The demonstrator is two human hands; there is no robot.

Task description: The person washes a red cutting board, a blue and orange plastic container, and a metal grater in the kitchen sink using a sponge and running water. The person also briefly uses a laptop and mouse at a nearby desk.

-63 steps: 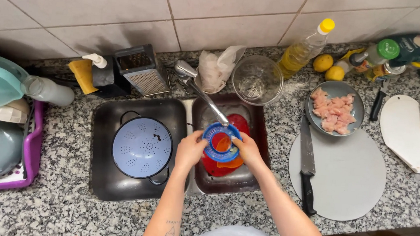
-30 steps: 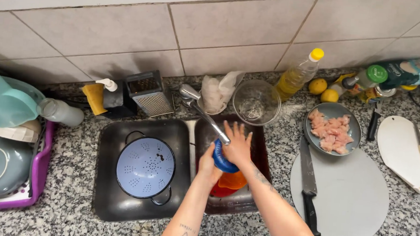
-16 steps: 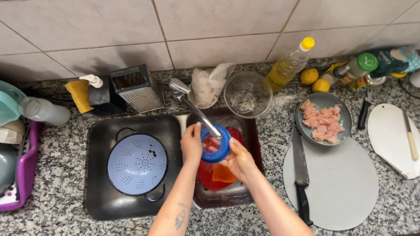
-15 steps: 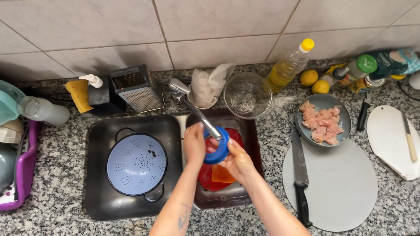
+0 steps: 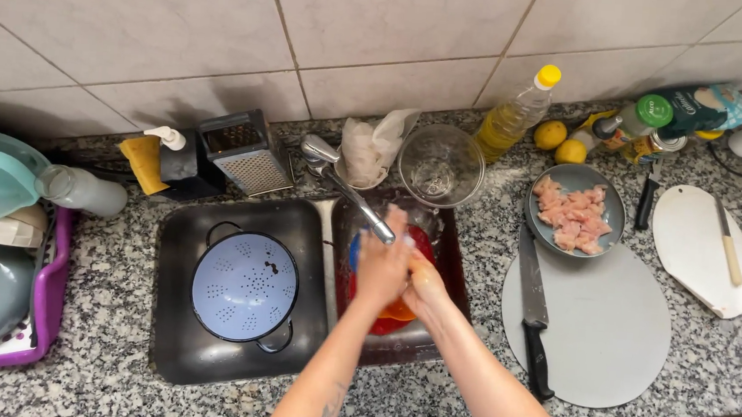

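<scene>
My left hand (image 5: 382,266) and my right hand (image 5: 424,284) are pressed together under the spout of the faucet (image 5: 350,194), over the right sink basin (image 5: 457,280). Motion blurs the fingers. Beneath them lies a red bowl (image 5: 422,239) with an orange dish (image 5: 399,311) in it. A sliver of a blue round piece (image 5: 354,253) shows just left of my left hand. Whether either hand grips it is hidden.
A pale blue colander (image 5: 244,287) fills the left basin. Right of the sink a black-handled knife (image 5: 533,316) lies on a grey round board (image 5: 614,339), below a bowl of raw meat pieces (image 5: 575,216). A glass bowl (image 5: 440,165), grater (image 5: 249,152) and purple dish rack (image 5: 47,299) stand around.
The blue round piece, held tilted up between both hands before, is now mostly hidden. My hands have closed together under the spout.
</scene>
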